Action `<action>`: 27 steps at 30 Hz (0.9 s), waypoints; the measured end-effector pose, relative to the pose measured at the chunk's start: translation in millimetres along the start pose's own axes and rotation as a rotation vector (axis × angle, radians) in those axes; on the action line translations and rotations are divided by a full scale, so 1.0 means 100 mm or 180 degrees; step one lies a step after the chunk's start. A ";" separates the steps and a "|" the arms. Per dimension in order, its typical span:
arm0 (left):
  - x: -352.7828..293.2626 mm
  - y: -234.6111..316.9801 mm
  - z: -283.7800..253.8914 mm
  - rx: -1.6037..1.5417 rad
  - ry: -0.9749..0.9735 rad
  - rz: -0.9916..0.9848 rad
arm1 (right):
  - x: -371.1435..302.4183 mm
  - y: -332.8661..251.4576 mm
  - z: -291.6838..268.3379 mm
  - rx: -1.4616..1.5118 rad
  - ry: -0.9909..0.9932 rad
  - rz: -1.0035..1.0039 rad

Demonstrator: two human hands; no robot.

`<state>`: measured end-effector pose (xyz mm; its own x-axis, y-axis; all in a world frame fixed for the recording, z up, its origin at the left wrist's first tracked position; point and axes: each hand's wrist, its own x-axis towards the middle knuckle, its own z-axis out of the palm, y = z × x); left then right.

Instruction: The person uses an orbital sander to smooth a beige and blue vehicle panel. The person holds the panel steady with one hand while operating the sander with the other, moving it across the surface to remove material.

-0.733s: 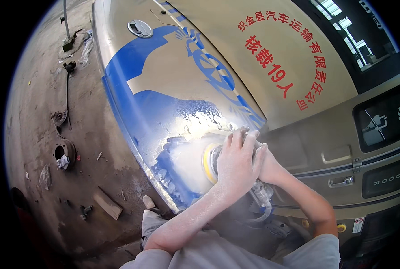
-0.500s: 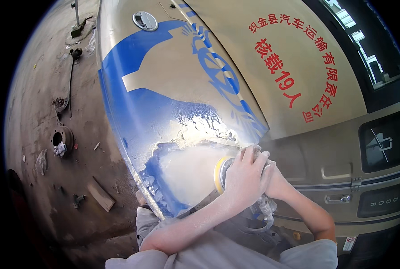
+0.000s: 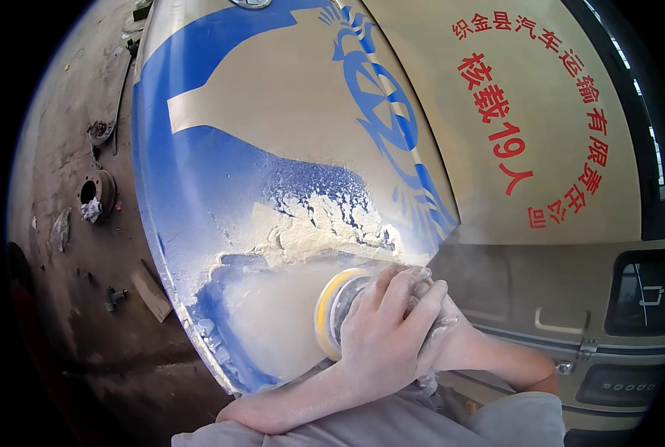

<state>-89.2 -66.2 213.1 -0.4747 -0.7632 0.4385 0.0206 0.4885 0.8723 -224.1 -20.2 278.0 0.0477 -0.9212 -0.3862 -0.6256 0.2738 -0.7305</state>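
A round sander point(image 3: 338, 313) with a yellow-edged disc lies against the lower part of a vehicle body panel point(image 3: 273, 89). My left hand point(image 3: 388, 324) is wrapped over the sander's body, fingers closed. Behind it, my right hand point(image 3: 444, 339) is also closed on the sander, its fingers partly hidden by the left. Pale dust coats both hands and forearms. Beside the disc is a smooth, whitish sanded patch point(image 3: 269, 305). Above that lies rough, cream-coloured filler point(image 3: 310, 231) with a ragged edge over blue paint. Dust hangs around the disc.
Right of the panel is a beige vehicle door point(image 3: 563, 134) with red lettering, above grey lower panels with a handle point(image 3: 564, 367). On the dirty ground at left lie a rusty drum-shaped metal part point(image 3: 98, 195), a wooden piece point(image 3: 151, 292) and plastic scraps point(image 3: 61, 229).
The sander and both hands now sit lower and further left in the picture, still against the panel. The view itself has shifted, bringing the panel closer. Both hands keep their hold.
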 end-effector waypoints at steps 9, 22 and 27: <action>0.00 -0.02 0.14 -0.0084 -0.0220 -0.0081 | -0.08 0.08 -0.02 0.0041 0.0044 0.0215; 0.08 -0.11 0.24 -0.0334 -0.0189 -0.0127 | -0.21 0.25 -0.04 -0.0266 0.0051 0.0314; -0.03 -0.04 0.36 -0.0363 -0.0517 0.0056 | -0.35 0.24 -0.04 -0.0939 0.0177 0.0084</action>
<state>-119.5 -50.3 200.2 -0.6088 -0.6722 0.4214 0.1252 0.4431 0.8877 -243.6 17.8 276.1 -0.0092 -0.9308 -0.3654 -0.8257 0.2133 -0.5223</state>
